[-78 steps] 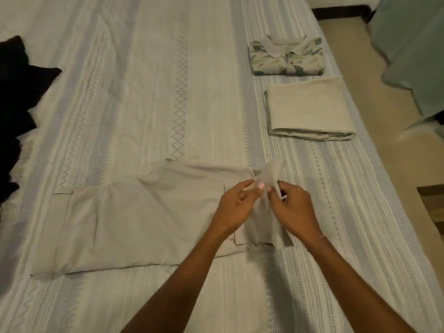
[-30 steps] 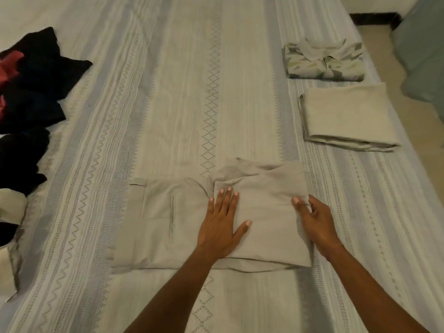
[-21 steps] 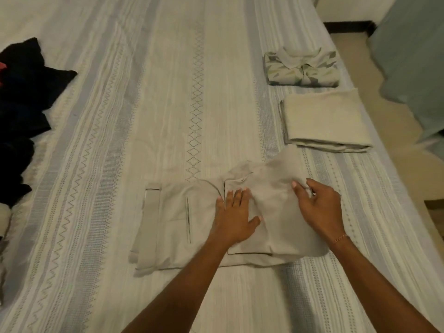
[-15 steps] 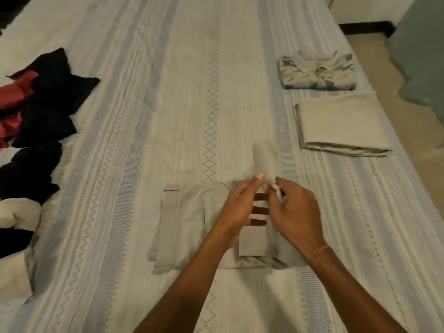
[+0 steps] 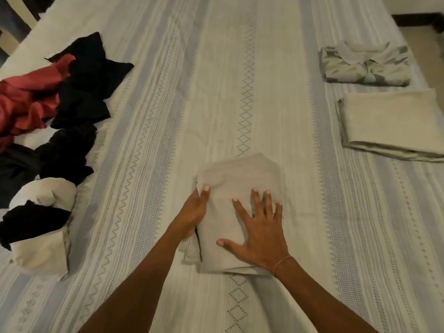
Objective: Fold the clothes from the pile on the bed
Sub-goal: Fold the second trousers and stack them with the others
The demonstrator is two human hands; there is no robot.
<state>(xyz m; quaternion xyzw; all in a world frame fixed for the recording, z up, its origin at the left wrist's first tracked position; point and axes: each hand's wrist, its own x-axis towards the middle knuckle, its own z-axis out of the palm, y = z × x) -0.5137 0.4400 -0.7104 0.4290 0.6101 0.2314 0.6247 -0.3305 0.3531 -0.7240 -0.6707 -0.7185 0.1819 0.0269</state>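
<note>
Striped bed [image 5: 240,80], right hand [image 5: 260,233] flat, fingers spread on beige garment [image 5: 237,179], left hand [image 5: 194,213] gripping its edge

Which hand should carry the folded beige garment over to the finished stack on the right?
Probably the left hand: it already grips the beige garment's left edge. The right hand only presses flat on top; it could steady the bundle on the way to the folded beige piece.
</note>
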